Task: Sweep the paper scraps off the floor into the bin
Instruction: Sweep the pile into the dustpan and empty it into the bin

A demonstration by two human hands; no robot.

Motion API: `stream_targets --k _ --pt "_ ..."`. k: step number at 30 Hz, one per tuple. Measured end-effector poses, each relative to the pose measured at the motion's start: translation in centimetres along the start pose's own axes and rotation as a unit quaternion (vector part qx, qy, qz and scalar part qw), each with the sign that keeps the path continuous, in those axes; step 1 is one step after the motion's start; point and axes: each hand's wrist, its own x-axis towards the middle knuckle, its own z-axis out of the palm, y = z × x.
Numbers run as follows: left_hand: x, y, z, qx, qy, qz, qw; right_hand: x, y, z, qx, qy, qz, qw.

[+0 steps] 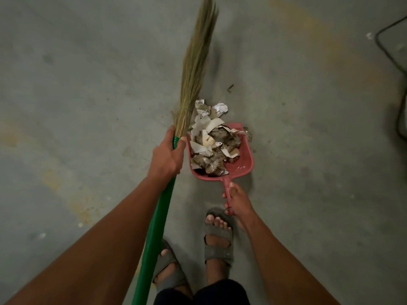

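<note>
Left hand (168, 154) grip clenched round broom (193, 69); right hand (236, 200) grip clenched round dustpan (244, 159) handle.

1. Our broom (193, 69) tip runs off the top edge, bristles blurred.
2. Dark wire frame (389, 51), cut by the right edge; we can't identify it.
3. Scraps (211, 142) hide most of the dustpan (242, 164) floor.

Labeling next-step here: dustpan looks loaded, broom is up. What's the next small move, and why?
Probably carry the red plastic dustpan level toward the bin. The crumpled paper scraps are heaped past its front lip, so tilting could spill them. The right hand grips its handle; the left hand holds the green-handled grass broom.
</note>
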Motion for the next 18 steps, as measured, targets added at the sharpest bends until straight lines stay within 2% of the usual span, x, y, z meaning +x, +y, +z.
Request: stream_targets --k 9,18 --pt "-5.4 2.3 -0.6 0.029 -0.022 0.008 0.999 -6.9 -0.1 -4.3 0.098 0.022 -0.034 0.994" --pt "-11.3 7.6 4.4 0.05 -0.078 0.026 0.995 -13.6 -0.3 -11.6 0.174 0.09 -0.067 0.978"
